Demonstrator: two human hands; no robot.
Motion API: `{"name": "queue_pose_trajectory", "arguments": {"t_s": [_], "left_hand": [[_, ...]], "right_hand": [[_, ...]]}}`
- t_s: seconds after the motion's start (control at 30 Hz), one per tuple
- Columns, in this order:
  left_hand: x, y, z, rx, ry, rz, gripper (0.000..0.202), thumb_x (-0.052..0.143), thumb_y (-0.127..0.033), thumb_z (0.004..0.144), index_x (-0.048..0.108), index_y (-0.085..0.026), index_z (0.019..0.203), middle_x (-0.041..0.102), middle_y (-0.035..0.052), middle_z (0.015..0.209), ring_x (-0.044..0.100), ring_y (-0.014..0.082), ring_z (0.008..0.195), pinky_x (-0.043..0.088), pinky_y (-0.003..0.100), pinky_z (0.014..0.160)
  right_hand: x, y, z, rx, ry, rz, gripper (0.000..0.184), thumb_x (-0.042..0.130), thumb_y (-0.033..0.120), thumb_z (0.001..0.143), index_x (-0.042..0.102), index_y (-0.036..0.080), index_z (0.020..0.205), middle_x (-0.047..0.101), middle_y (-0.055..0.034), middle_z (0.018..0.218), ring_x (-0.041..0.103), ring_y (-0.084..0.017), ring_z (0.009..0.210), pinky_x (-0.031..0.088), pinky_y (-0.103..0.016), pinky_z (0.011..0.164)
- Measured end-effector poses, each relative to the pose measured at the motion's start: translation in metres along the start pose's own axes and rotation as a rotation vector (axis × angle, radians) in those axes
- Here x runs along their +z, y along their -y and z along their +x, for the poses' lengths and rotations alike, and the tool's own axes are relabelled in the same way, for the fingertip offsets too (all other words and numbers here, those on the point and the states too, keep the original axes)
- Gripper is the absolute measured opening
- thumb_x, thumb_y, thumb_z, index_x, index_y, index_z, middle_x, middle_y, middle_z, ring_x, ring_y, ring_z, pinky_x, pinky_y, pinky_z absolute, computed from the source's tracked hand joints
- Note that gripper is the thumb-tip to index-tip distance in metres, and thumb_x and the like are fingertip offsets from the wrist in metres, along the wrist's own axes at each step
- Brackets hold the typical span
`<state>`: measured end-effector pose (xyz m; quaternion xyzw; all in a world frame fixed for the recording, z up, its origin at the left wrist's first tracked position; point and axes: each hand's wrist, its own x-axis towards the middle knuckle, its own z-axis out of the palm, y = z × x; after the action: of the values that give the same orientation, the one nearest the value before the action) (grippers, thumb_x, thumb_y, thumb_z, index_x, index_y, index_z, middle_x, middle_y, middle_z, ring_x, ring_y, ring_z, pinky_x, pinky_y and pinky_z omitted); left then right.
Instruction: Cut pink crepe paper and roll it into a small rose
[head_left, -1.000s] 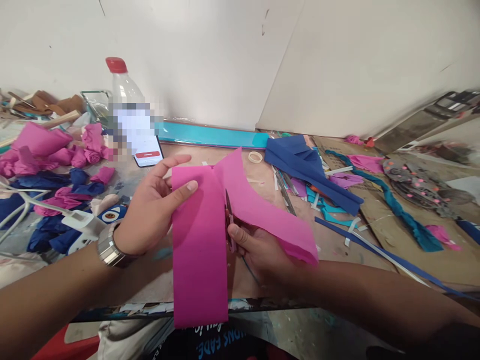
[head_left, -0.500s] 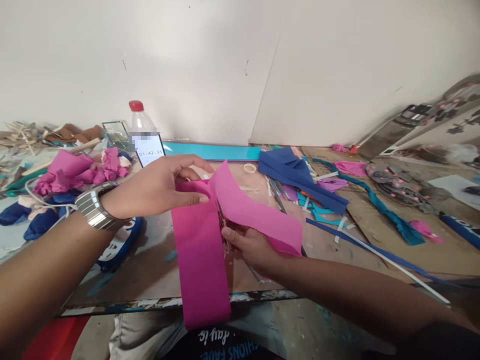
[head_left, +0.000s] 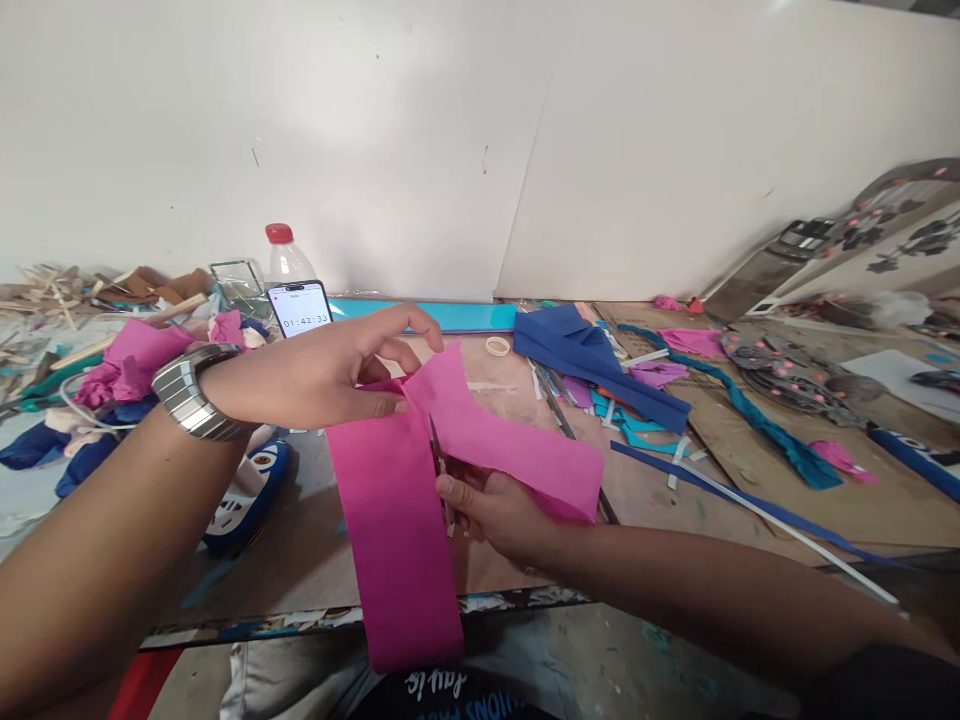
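Note:
A wide strip of pink crepe paper (head_left: 397, 540) hangs from my left hand (head_left: 322, 375), thumb and fingers pinching its upper edge. Its lower end drops past the table's front edge. My right hand (head_left: 499, 510) is closed around a pair of scissors (head_left: 438, 450), whose handles are mostly hidden by the fingers. The blades point up and away, at the split between the hanging strip and a paler pink flap (head_left: 517, 435). That flap bends right and drapes over my right hand. A metal-banded watch (head_left: 196, 392) is on my left wrist.
Left of my forearm lie crumpled pink paper (head_left: 142, 355) and a blue-white power strip (head_left: 251, 500). A phone (head_left: 301, 308) leans against a red-capped bottle (head_left: 291, 258). Folded dark blue paper (head_left: 592, 350), a tape ring (head_left: 497, 346), a teal twisted strip (head_left: 757, 415) and a white stick (head_left: 795, 530) lie rightward.
The scissors' blades show more clearly beside the pink paper. My left hand and the paper's top edge sit slightly lower in view, and the camera has tilted a little upward.

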<state>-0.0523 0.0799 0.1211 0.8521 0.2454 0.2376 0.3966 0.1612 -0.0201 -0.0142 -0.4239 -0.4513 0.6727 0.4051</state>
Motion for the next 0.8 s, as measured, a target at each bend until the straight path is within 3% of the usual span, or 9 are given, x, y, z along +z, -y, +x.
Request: {"name": "queue_pose_trajectory", "arguments": {"t_s": [0.1, 0.23, 0.4, 0.63, 0.7, 0.8], "left_hand": [[-0.0012, 0.0018, 0.0011, -0.041, 0.117, 0.001, 0.043, 0.074, -0.019, 0.081, 0.061, -0.028, 0.121, 0.07, 0.0024, 0.088, 0.061, 0.0136, 0.064, 0.046, 0.024, 0.054], [0.0026, 0.0048, 0.0045, 0.002, 0.085, 0.04, 0.035, 0.071, -0.024, 0.085, 0.061, -0.026, 0.119, 0.068, 0.0018, 0.082, 0.065, 0.0156, 0.072, 0.05, 0.025, 0.06], [0.0071, 0.0088, 0.0058, -0.013, 0.058, 0.059, 0.031, 0.072, -0.031, 0.085, 0.064, -0.025, 0.115, 0.072, 0.0025, 0.089, 0.07, 0.0158, 0.076, 0.055, 0.025, 0.066], [0.004, 0.0062, 0.0054, -0.044, 0.128, 0.099, 0.012, 0.072, -0.032, 0.085, 0.075, -0.024, 0.093, 0.076, 0.0028, 0.088, 0.069, 0.015, 0.07, 0.052, 0.023, 0.061], [0.0029, 0.0061, 0.0053, -0.052, 0.148, 0.105, 0.01, 0.073, -0.032, 0.084, 0.078, -0.025, 0.089, 0.077, 0.0031, 0.087, 0.069, 0.0154, 0.069, 0.051, 0.023, 0.06], [0.0016, 0.0065, 0.0048, -0.056, 0.164, 0.121, 0.016, 0.073, -0.03, 0.084, 0.08, -0.027, 0.097, 0.079, 0.0035, 0.092, 0.07, 0.0163, 0.071, 0.051, 0.024, 0.061]], "right_hand": [[0.0003, -0.0001, 0.0011, -0.008, 0.037, 0.026, 0.054, 0.081, 0.064, 0.074, 0.069, 0.022, 0.106, 0.067, -0.0016, 0.087, 0.058, -0.015, 0.073, 0.047, -0.028, 0.066], [-0.0003, 0.0019, -0.0013, 0.007, 0.046, 0.046, 0.063, 0.083, 0.063, 0.073, 0.068, 0.024, 0.12, 0.071, -0.0045, 0.103, 0.063, -0.018, 0.085, 0.05, -0.03, 0.074], [-0.0018, 0.0002, -0.0057, 0.058, 0.042, 0.063, 0.061, 0.086, 0.062, 0.07, 0.07, 0.023, 0.114, 0.071, -0.0041, 0.098, 0.064, -0.018, 0.083, 0.05, -0.03, 0.07], [0.0012, -0.0011, -0.0044, -0.038, 0.047, 0.116, 0.054, 0.086, 0.056, 0.072, 0.071, 0.026, 0.114, 0.071, -0.0059, 0.119, 0.065, -0.022, 0.107, 0.051, -0.04, 0.096], [0.0006, -0.0011, -0.0047, -0.021, 0.04, 0.096, 0.055, 0.086, 0.056, 0.072, 0.07, 0.026, 0.115, 0.072, -0.0055, 0.114, 0.065, -0.022, 0.102, 0.051, -0.039, 0.094], [-0.0018, -0.0016, -0.0054, -0.004, 0.032, 0.076, 0.057, 0.086, 0.057, 0.071, 0.07, 0.025, 0.116, 0.071, -0.0043, 0.107, 0.064, -0.018, 0.09, 0.052, -0.033, 0.081]]}}
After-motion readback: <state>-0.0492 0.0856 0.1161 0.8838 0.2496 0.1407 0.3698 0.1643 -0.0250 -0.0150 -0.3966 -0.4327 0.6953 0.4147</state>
